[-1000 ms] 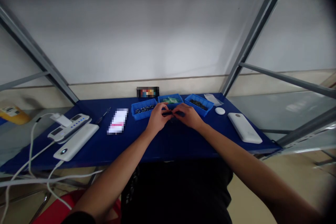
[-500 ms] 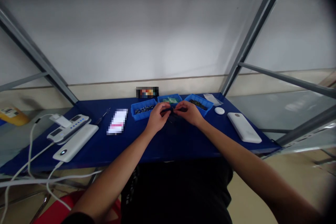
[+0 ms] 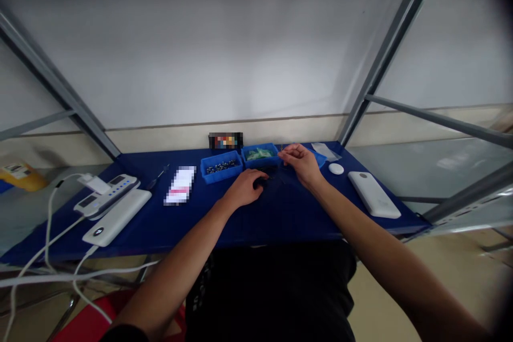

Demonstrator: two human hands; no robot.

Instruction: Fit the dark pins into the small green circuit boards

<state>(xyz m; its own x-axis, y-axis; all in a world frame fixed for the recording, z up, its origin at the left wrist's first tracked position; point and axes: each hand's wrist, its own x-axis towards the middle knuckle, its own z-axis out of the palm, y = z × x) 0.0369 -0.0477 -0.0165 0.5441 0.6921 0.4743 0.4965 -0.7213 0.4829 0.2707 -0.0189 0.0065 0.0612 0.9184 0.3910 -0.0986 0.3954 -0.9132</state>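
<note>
My left hand [image 3: 247,187] is low over the blue table, its fingers curled round something dark and too small to make out. Up and to the right, my right hand [image 3: 300,162] pinches a tiny thin piece that I cannot identify, in front of the right blue bin [image 3: 319,159], most of which it hides. The left blue bin [image 3: 222,175] holds small dark and silvery metal parts. Between the two stands the middle blue bin [image 3: 260,162], with green pieces in it.
A phone [image 3: 180,186], a white power bank [image 3: 116,219] and a power strip [image 3: 106,196] with cables lie left. On the right are a round white object [image 3: 335,169], another white power bank [image 3: 373,194] and a clear bag [image 3: 326,151]. Metal posts flank the table [image 3: 280,219].
My hands have come apart. The right one has moved up and right, over the right bin, while the left has dropped slightly and shifted right.
</note>
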